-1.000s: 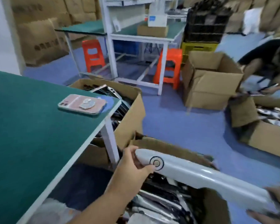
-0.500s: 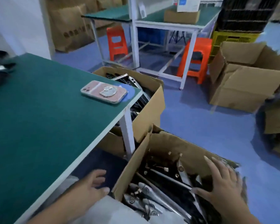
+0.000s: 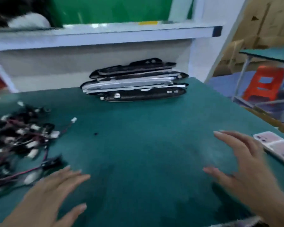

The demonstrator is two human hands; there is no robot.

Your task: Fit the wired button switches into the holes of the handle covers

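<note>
While the whole view is smeared by motion, both hands are seen low in the frame above the green table (image 3: 146,145), and nothing is held in either. The left hand (image 3: 52,194), at lower left, is spread flat with its fingers straight. The right hand (image 3: 246,169), at lower right, is splayed with fingers extended and the palm turned inward. The tangle of wired button switches (image 3: 20,141) is found at the left edge, with the nearest black switch and its red wire lying just beside the left hand's fingertips; whether contact is made cannot be told through the blur. One white connector (image 3: 74,119) is thrown out to the right of the pile. The handle covers (image 3: 136,84) are stacked in the upper middle, under the white shelf (image 3: 105,35), well apart from both hands. A pink phone (image 3: 275,146) is caught at the right edge, just beyond the right hand, and an orange stool (image 3: 266,84) is glimpsed at upper right. Against half a second ago, the view has been swung off the floor cartons and onto the tabletop. The right hand, then spread over the carton of covers, is now over the table, and the white cover gripped a second ago has been let go.
</note>
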